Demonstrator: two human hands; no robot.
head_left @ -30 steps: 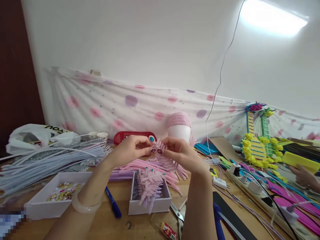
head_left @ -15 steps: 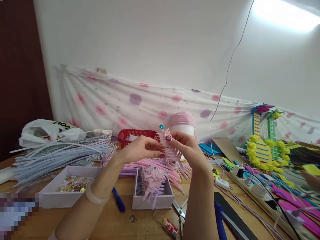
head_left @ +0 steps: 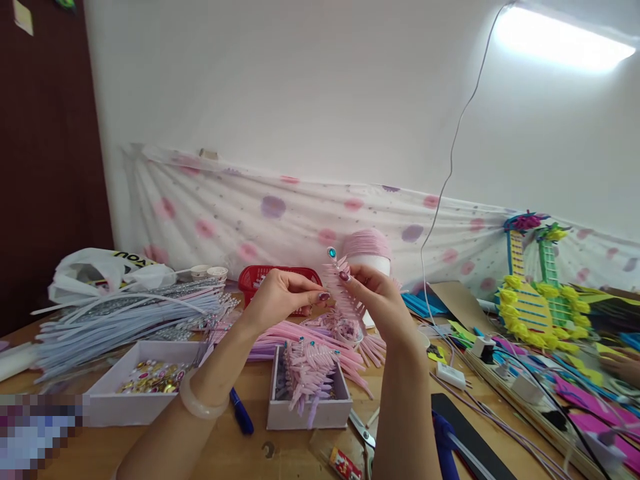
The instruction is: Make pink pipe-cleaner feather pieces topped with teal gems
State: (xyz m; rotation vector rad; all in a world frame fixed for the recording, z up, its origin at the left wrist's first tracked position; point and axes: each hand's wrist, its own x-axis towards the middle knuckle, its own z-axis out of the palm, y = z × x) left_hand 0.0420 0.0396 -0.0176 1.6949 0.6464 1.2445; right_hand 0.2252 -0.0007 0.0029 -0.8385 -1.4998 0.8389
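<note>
My right hand (head_left: pixel 383 300) holds up a pink pipe-cleaner feather (head_left: pixel 345 293), pinching it near the top between thumb and fingers. A teal gem sits at the feather's tip, with short pink barbs below it. Just left of the feather, my left hand (head_left: pixel 280 300) has thumb and forefinger pressed together; whatever they pinch is too small to make out. Beneath both hands, a white box (head_left: pixel 307 417) carries a pile of similar pink feathers (head_left: pixel 310 370) with teal gems. Several of their ends hang over the front rim.
Left stands a white tray (head_left: pixel 117 407) of gems beside silvery-white pipe cleaners (head_left: pixel 115 333). A blue marker (head_left: pixel 242 411), scissors (head_left: pixel 361 427) and a glue gun (head_left: pixel 445 440) lie in front. Behind are a red basket (head_left: pixel 247 277) and pink pipe cleaners (head_left: pixel 300 337). Power strips (head_left: pixel 525 400) run along the right.
My left fingers have drawn slightly away from the feather's left side and closed together. The right hand keeps its grip on the feather. The view has tilted up a little.
</note>
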